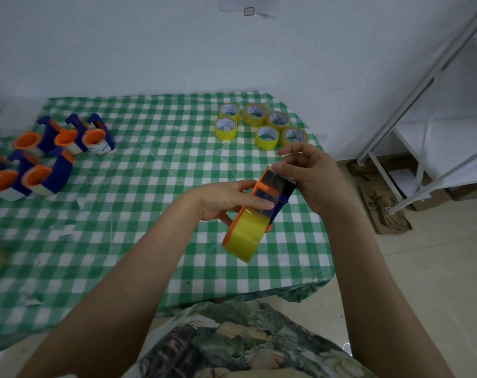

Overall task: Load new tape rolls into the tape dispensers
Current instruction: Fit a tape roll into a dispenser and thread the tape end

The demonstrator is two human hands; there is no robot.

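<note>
Left hand (226,200) and right hand (311,178) bare, forearms (139,268) uncovered, garment (240,342) printed in green leaves and dark patches, below the table (122,214)

L hand (226,199) curled grip, R hand (309,173) fingertip pinch, forearms up

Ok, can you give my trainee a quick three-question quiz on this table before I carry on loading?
1. True or false: the held dispenser already carries a yellow roll.
2. How many spare rolls lie on the checked cloth?
3. Where are the other dispensers? A) on the table's left side B) next to the spare rolls C) on the floor

Key: 1 true; 2 six; 3 A.
</note>
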